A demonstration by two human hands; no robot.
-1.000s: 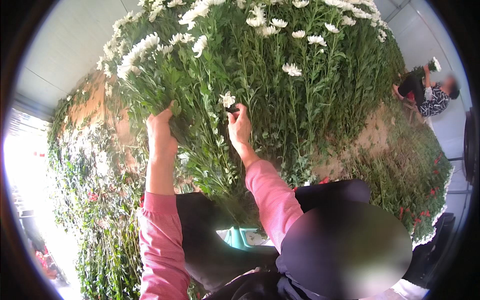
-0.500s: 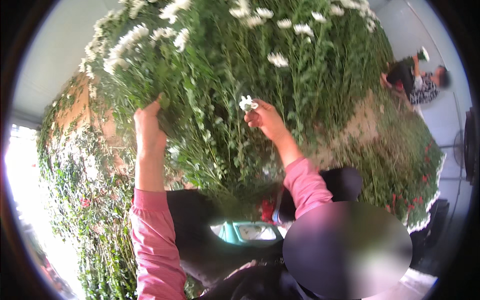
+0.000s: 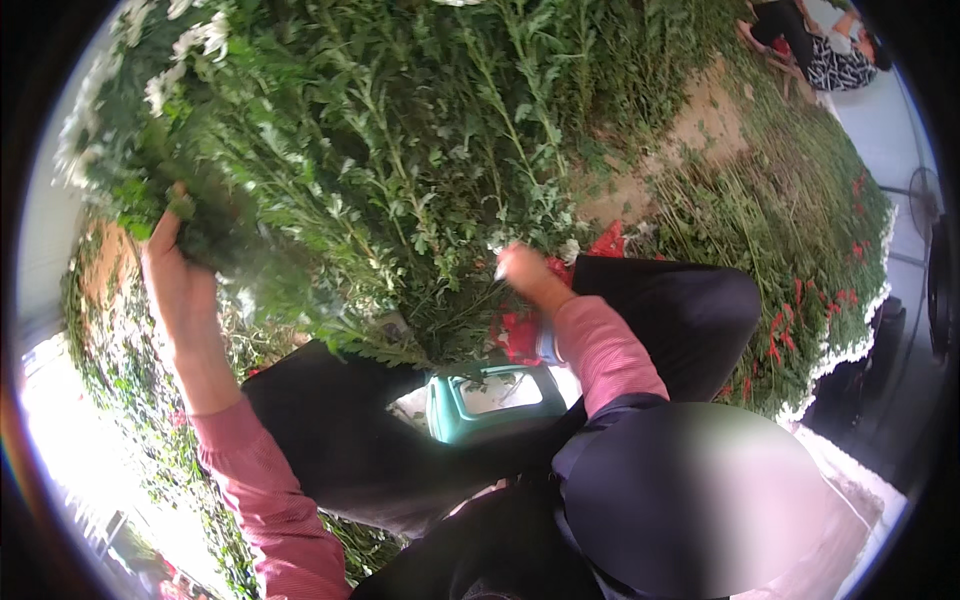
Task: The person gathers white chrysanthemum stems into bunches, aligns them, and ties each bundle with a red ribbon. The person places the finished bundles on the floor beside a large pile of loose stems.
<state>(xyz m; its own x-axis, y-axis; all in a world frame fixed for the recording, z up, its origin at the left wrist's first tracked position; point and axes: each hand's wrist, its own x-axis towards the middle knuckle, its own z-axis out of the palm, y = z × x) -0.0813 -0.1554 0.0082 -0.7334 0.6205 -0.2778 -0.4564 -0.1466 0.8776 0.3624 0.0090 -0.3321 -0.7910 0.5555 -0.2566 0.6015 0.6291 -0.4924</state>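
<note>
My left hand (image 3: 182, 280) is closed around the stems of a leafy bunch of white chrysanthemums (image 3: 190, 45), whose blooms reach up and left. Its thumb points upward along the greenery. Lower and to the right, my right hand (image 3: 532, 272) is closed with its fingers curled, somewhat blurred, in front of the leafy stems near my right knee. A pale bit shows at its fingertips, too small to name. Many upright chrysanthemum stems (image 3: 420, 130) stand in a thick mass before me.
A turquoise plastic stool or frame (image 3: 448, 408) lies between my legs. Red scraps (image 3: 520, 335) are beside my right foot. Cut stems and leaves (image 3: 770, 200) cover the ground at right. Another person (image 3: 835, 60) sits at the far right, near a fan (image 3: 922, 190).
My left hand has moved left with the bunch. My right hand has dropped toward my knee; the small white flower seen in it before is no longer clearly visible. The view has tilted down.
</note>
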